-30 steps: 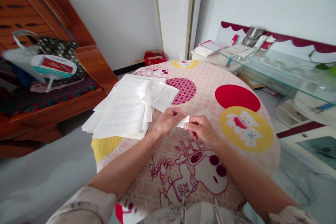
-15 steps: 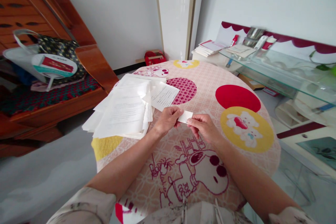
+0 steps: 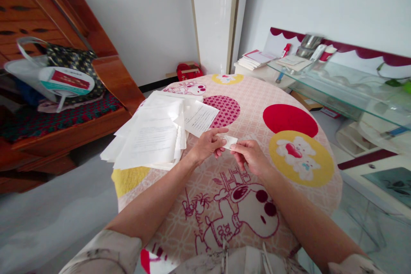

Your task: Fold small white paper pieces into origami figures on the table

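A small folded white piece of paper (image 3: 230, 141) is held between both my hands above the round table (image 3: 257, 94), which has a pink cartoon cloth. My left hand (image 3: 207, 145) pinches its left end, index finger stretched out over it. My right hand (image 3: 250, 156) pinches its right end with thumb and fingertips. A loose pile of white printed sheets (image 3: 154, 132) lies on the table just left of my left hand.
A wooden bench (image 3: 80, 107) with a patterned bag (image 3: 72, 62) and a round fan (image 3: 64, 81) stands at the left. A tall white air conditioner (image 3: 213, 17) is behind the table. A glass shelf (image 3: 346, 90) with books (image 3: 257, 58) and cups is at the right.
The small paper has been folded smaller and shifted slightly away from me. My left index finger has stretched out over it; both hands stay on it.
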A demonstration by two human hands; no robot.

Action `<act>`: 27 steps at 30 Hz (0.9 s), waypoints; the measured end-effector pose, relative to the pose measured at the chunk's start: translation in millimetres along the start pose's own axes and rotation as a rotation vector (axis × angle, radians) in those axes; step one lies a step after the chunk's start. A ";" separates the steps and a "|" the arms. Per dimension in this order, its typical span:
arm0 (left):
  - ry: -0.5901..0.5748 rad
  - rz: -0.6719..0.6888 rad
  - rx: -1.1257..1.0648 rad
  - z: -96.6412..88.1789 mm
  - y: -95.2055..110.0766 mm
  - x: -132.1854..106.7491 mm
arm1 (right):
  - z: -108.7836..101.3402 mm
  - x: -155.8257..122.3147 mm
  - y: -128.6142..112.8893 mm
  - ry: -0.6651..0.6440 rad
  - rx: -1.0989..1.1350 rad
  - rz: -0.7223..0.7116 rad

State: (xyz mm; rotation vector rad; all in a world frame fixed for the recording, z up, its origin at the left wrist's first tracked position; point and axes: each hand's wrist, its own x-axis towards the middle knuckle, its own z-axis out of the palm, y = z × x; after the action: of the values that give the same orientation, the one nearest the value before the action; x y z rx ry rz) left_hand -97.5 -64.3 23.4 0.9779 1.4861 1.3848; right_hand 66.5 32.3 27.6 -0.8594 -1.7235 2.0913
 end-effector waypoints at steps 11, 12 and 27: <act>0.005 0.270 0.674 11.6 -9.7 -2.8 | -9.6 1.7 8.2 -0.098 -0.186 0.274; -0.010 0.270 0.693 13.1 -11.8 -2.7 | -10.8 2.4 8.9 -0.099 -0.253 0.273; -0.122 0.288 0.768 10.9 -11.6 -3.8 | -42.7 10.8 3.0 -0.208 -1.114 -0.582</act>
State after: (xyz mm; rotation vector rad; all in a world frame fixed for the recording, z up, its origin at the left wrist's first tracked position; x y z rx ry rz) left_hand -85.8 -65.2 11.9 1.7706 1.8732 0.8989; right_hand 84.7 71.3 17.6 -0.2482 -2.8198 0.7716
